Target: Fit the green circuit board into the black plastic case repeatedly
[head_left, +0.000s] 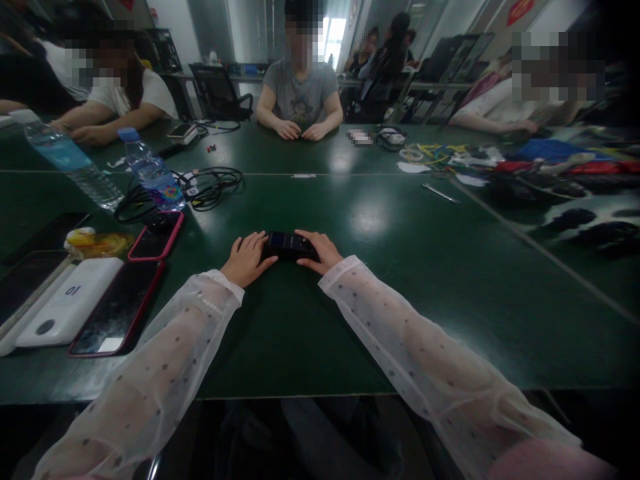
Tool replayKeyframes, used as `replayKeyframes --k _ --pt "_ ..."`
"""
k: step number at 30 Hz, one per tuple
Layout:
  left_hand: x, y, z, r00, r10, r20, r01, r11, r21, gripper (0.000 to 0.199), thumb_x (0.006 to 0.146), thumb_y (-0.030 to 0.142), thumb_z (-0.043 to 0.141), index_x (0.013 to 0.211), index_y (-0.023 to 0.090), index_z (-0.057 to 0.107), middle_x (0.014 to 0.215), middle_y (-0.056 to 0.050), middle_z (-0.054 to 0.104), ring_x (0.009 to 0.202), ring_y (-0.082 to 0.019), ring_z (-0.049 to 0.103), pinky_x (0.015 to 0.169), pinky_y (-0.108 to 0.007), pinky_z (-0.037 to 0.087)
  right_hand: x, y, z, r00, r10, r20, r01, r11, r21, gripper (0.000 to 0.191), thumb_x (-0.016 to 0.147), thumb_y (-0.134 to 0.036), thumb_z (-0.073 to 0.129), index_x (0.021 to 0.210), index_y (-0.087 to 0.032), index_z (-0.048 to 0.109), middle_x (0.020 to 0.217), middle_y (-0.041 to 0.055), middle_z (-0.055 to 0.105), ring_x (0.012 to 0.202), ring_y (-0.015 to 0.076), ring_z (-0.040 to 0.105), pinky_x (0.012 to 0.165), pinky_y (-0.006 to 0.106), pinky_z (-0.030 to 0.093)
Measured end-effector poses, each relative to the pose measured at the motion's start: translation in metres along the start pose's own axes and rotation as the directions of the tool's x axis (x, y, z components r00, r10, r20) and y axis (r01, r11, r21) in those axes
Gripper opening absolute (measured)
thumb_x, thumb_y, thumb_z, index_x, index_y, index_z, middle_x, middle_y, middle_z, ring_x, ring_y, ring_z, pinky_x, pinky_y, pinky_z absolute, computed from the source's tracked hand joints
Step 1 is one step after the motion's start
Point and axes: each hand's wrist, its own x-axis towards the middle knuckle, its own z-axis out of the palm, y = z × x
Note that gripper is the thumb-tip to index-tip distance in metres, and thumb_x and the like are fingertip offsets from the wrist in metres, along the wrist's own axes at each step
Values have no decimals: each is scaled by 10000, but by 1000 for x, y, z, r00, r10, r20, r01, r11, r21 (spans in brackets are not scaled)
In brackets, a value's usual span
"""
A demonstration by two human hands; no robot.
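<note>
A small black device with a dark screen-like face rests on the green table in front of me, its exact kind unclear. My left hand grips its left end, fingers along the far side and thumb at the near edge. At the other end, my right hand holds it the same way, thumb in front and fingers behind. The device's underside is hidden. Sheer white sleeves with dark stars cover both my forearms.
On the left lie a white power bank, a red-cased phone and a pink-cased phone. Behind them stand two water bottles and coiled black cables. A pen-like item and a cluttered pile are right. People sit opposite.
</note>
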Motion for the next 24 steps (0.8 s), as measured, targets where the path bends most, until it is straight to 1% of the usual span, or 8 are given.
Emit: replayKeyframes --k 3,12,16,20,24 --pt "0 0 0 1000 -2 -1 2 1000 -1 632 963 543 339 1445 134 332 1520 -159 370 1418 -296 301 1150 -542 219 0 -1 -1 1000 -9 4 9 1000 10 722 814 -383 664 1444 -314 321 1327 118 533 1130 339 513 876 549 472" --pt "0 -2 1 1000 5 1 -5 1000 -8 640 960 561 323 1456 157 322 1523 -154 367 1416 -300 301 1147 -546 223 0 -2 0 1000 9 -19 -8 999 33 744 794 -342 688 1444 -355 326 1324 91 547 1147 343 518 884 569 473" --pt "0 -2 1 1000 6 -6 -6 1000 -2 639 957 570 324 1452 165 329 1521 -151 371 1413 -302 307 1148 -545 225 0 -2 1 999 10 -41 -8 999 46 716 791 -382 693 1425 -350 362 1296 90 568 1133 334 530 893 566 475" --pt "-1 0 0 1000 15 -7 -15 1000 7 661 951 581 340 1446 143 330 1520 -161 368 1409 -307 312 1148 -543 225 0 -1 2 997 9 -75 -4 997 72 668 772 -376 709 1374 -318 424 1299 93 577 1151 321 533 923 550 466" --pt "-2 1 -1 1000 18 -9 -18 1000 1 675 947 581 357 1452 135 312 1515 -170 370 1408 -307 314 1146 -548 225 -1 -3 0 994 8 -110 10 987 161 591 782 -383 687 1321 -305 458 1298 83 574 1157 293 545 947 519 463"
